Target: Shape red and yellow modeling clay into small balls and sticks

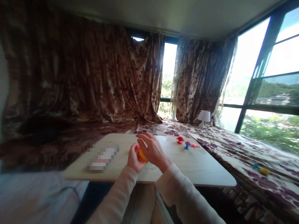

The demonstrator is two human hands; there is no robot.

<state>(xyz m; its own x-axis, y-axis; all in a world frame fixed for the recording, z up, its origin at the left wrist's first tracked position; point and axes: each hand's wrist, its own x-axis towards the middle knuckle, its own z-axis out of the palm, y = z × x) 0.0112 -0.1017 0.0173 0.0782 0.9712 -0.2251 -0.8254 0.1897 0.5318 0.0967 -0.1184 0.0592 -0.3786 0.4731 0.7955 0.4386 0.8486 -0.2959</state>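
My left hand point(135, 158) is closed around a small orange-and-red toy point(142, 155) above the middle of the table. Only part of that toy shows between my two hands, so its full shape is hidden. Over it, from the right, reaches my right hand point(153, 149), with its fingers stretched to the left and a gap between thumb and fingers. Whether its palm touches the toy I cannot tell. Farther right on the light wooden table point(187, 171) stand a red toy figure point(179, 140) and a blue one point(187, 145), with a pinkish-red toy point(194, 145) lying beside them.
A blurred-out flat box point(104, 159) lies on the table's left side. Right of the table, a blue-and-yellow toy point(261, 169) rests on the flower-patterned cover point(233, 149). A white lamp point(204, 116) stands at the back, near curtains point(140, 81) and windows.
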